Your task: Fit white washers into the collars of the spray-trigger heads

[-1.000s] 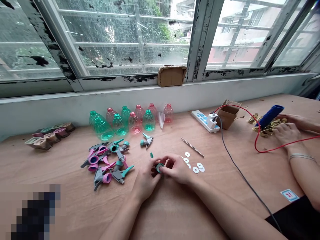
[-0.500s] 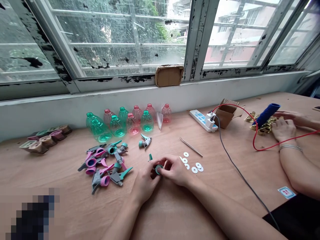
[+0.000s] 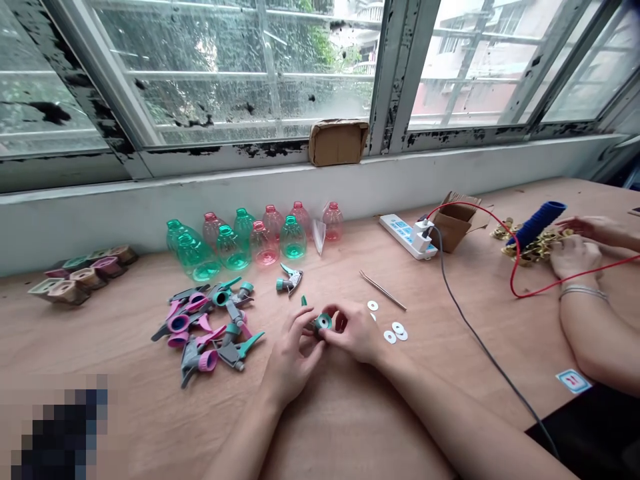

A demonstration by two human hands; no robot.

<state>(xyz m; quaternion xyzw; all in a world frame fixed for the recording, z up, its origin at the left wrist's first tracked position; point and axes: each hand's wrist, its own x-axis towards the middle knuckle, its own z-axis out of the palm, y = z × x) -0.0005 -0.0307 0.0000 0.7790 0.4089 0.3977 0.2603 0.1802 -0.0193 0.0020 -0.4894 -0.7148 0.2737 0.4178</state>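
Left hand (image 3: 291,352) curls its fingers round the body of a spray head (image 3: 324,323), while the right hand (image 3: 357,335) has its thumb and fingers pinching the teal collar, which faces up and shows a white ring inside. The 2 hands almost meet over the middle of the table (image 3: 325,420), well apart from its back edge along the wall; bare wood runs from them towards the near side, between the forearms. Toward the table's left edge, a pile of spray heads (image 3: 210,327) lies near the left hand, with a strip of wood between. Beyond the hands, 1 loose spray head (image 3: 290,280) lies just in front of 10 bottles (image 3: 265,247), 5 green and 5 red, grouped near the back edge. White washers (image 3: 389,337) lie just beside the right hand, 1 of them partly hidden by it, and tweezers (image 3: 383,290) slant behind them. Open wood stretches from there rightward to a grey cable (image 3: 473,339), which cuts across from the power strip (image 3: 407,237) near the back edge to the lower right corner. Past it, another person's hands (image 3: 576,257) work at brass-coloured parts (image 3: 543,248) beside a blue tube (image 3: 537,225).
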